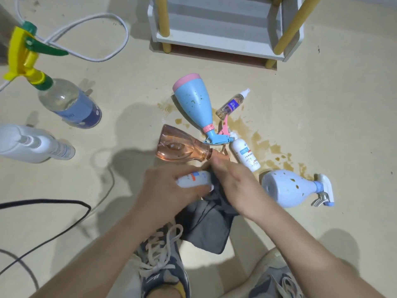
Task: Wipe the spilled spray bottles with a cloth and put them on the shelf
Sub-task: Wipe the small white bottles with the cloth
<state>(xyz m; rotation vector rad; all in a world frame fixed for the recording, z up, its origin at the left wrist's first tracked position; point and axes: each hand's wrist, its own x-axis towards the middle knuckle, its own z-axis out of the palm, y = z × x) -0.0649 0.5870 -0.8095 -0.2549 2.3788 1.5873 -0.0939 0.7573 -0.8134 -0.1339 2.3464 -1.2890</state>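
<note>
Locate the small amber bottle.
Head view, right of centre: the small amber bottle lies just right of the blue-and-pink spray bottle, in front of the shelf.

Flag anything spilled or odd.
Brown spill stains the floor before the shelf. Bottles lie toppled around it; the blue bottle and pale bottle are spattered brown. Left hand holds a white bottle; right hand the cloth.

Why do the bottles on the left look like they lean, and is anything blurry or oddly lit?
Head view: the wide-angle lens bends the edges, so the yellow-trigger bottle and the shelf seem to lean outward; the right hand over the grey cloth looks smeared, likely by motion; soft overlapping shadows on the floor suggest more than one light.
</note>
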